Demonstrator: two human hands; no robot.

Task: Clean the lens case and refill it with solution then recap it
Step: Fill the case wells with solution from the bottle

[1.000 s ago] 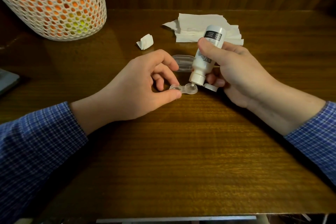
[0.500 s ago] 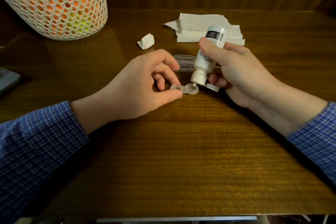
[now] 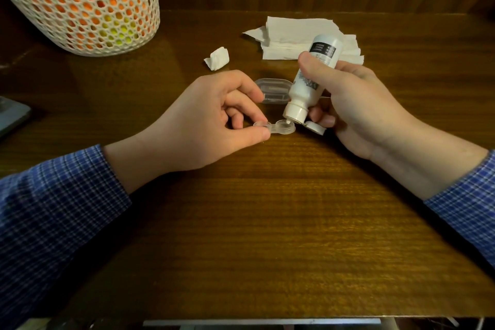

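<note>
White bottle (image 3: 310,80) tipped — nozzle in lens case (image 3: 276,128) right well.

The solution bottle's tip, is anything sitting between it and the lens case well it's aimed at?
Nothing visible. The right hand holds the solution bottle tipped down, its nozzle right at the open right well of the lens case. The left hand pinches the case's left end, apart from that well.

White solution bottle (image 3: 308,80) with black label, clear lens case (image 3: 276,127), white tissues (image 3: 297,35), blue checked sleeves (image 3: 53,209), brown wood-grain table (image 3: 267,222), white mesh basket (image 3: 80,2) showing orange and yellow-green
</note>
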